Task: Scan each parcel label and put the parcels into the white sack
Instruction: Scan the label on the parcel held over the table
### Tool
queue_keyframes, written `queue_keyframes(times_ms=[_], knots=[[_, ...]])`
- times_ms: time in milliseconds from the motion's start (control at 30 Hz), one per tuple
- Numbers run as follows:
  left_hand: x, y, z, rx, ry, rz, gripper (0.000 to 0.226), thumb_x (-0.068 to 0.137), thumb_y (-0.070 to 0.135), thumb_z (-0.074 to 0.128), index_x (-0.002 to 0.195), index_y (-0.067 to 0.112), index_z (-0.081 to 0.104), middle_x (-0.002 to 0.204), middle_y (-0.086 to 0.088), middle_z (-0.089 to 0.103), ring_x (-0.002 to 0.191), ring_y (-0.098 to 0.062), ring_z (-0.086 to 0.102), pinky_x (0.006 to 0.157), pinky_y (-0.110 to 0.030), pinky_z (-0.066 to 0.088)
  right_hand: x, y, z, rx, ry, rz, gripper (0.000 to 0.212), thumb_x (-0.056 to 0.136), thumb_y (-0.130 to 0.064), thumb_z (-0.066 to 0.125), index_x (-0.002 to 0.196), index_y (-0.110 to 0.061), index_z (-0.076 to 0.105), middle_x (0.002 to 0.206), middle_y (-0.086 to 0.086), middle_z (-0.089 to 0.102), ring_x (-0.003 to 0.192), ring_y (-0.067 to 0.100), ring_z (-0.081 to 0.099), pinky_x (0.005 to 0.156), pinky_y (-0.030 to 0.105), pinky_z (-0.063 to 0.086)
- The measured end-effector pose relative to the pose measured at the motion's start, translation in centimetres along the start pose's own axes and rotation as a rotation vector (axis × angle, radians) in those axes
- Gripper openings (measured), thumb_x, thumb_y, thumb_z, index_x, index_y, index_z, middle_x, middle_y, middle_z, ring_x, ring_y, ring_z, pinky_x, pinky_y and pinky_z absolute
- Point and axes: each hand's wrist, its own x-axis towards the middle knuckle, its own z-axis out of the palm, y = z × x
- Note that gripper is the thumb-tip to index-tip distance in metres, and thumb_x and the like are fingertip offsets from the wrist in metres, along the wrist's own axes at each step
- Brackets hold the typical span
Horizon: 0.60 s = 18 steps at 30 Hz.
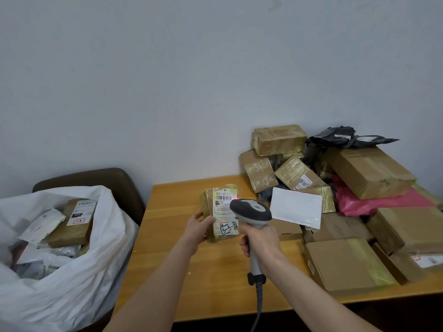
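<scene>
Left hand (200, 230) grips a small taped parcel (206, 200) at its lower left edge, thumb on the front, fingers curled behind. The parcel is held upright above the table (215, 271), with its label (224, 212) facing the camera; "3-3-2" is handwritten near the label's bottom.

Right hand (260, 243) is wrapped round the handle of the scanner (250, 209). The scanner's head overlaps the label's right edge, and a red light shows at its nose. A cable (259, 300) runs down from the handle.

The sack (72, 271) stands left of the table, mouth open, with several parcels inside. A chair (107, 178) back shows behind it.

On the table's right half lies a pile of brown boxes (347, 262), with a white envelope (296, 207), a pink bag (374, 202) and black bags (342, 137) among them.
</scene>
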Motion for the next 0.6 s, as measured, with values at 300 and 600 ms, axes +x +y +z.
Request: queue_keyframes(times_ms=[300, 600], knots=[[-0.5, 0.1, -0.1, 0.006, 0.032, 0.001, 0.061, 0.087, 0.015, 0.065, 0.141, 0.014, 0.038, 0.104, -0.01, 0.068, 0.094, -0.025, 0.067, 0.088, -0.045, 0.055, -0.2, -0.4, -0.3, 0.024, -0.027, 0.004, 0.009, 0.083, -0.005, 0.065, 0.085, 0.004, 0.066, 0.057, 0.011, 0.057, 0.045, 0.016, 0.05, 0.046, 0.027, 0.042], [-1.9, 0.4, -0.8, -0.018, 0.086, 0.017, 0.061, 0.088, 0.017, 0.064, 0.142, 0.014, 0.037, 0.105, -0.01, 0.067, 0.096, -0.026, 0.066, 0.09, -0.046, 0.054, -0.4, -1.0, -0.2, 0.082, -0.132, -0.033, 0.005, 0.087, -0.007, 0.065, 0.09, -0.003, 0.066, 0.058, 0.01, 0.065, 0.048, 0.016, 0.054, 0.051, 0.027, 0.046]])
